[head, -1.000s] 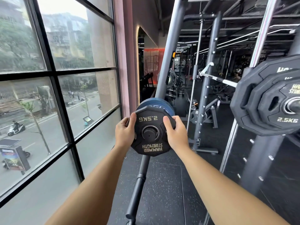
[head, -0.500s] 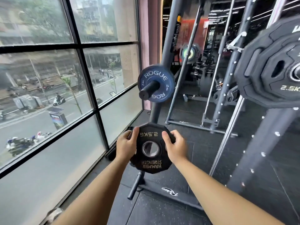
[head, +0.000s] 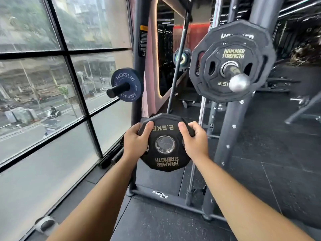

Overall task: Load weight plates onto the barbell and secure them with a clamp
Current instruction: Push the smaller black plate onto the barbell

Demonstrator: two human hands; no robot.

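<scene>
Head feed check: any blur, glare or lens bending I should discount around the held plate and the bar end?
Head view: the held plate, left hand and right hand are sharp, lettering readable; head view: the bar end is soft and smeared; head view: the window is washed bright while the gym at right is dim; straight frames bow toward the edges.

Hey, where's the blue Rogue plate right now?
The blue Rogue plate sits left of centre in the head view, on a black peg beside the window, up-left of the held 2.5 kg plate.
</scene>
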